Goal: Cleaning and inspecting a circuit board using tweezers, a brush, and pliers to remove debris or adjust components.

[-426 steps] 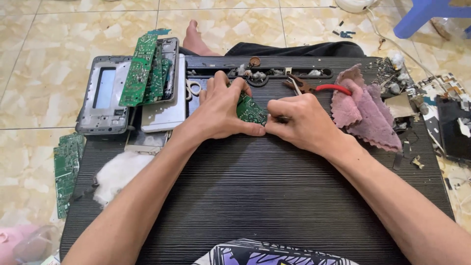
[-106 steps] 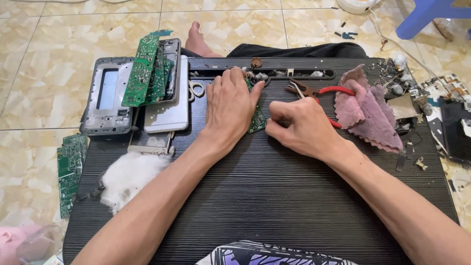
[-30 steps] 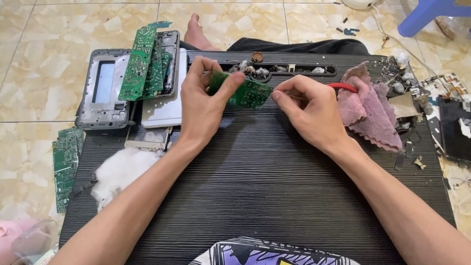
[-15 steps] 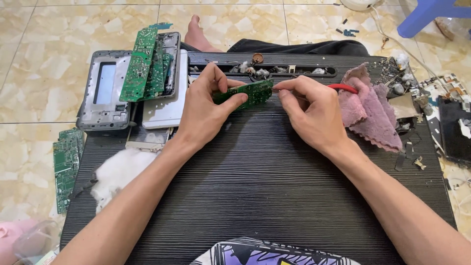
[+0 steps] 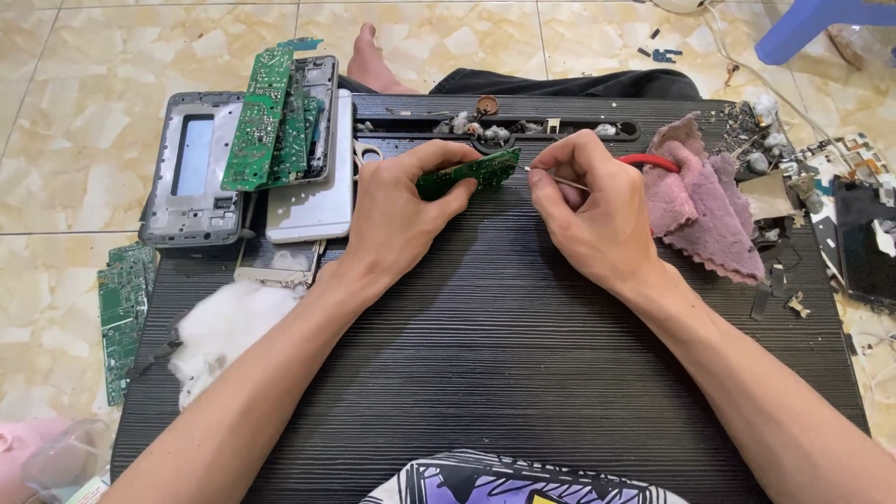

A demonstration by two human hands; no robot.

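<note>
- Our left hand [image 5: 397, 210] has its grip closed on a small green board [image 5: 469, 173], thumb on the near edge, fingers behind, holding it lifted just above the black ribbed surface [image 5: 504, 355].
- The board's long axis runs left to right and rises slightly toward the right; its free right end sticks out past our left fingers.
- Our right hand [image 5: 593, 215] grips a red-handled tool [image 5: 644, 161], pinched shut on it, with the thin metal tip [image 5: 551, 177] pointing left.
- The tip sits just beside the board's right end, level with it; we cannot tell if they touch.
- So the board lies directly left of the right grip, and the right hand is the nearer to that free end.
- A pink cloth [image 5: 700, 210] lies just right of the right hand.
</note>
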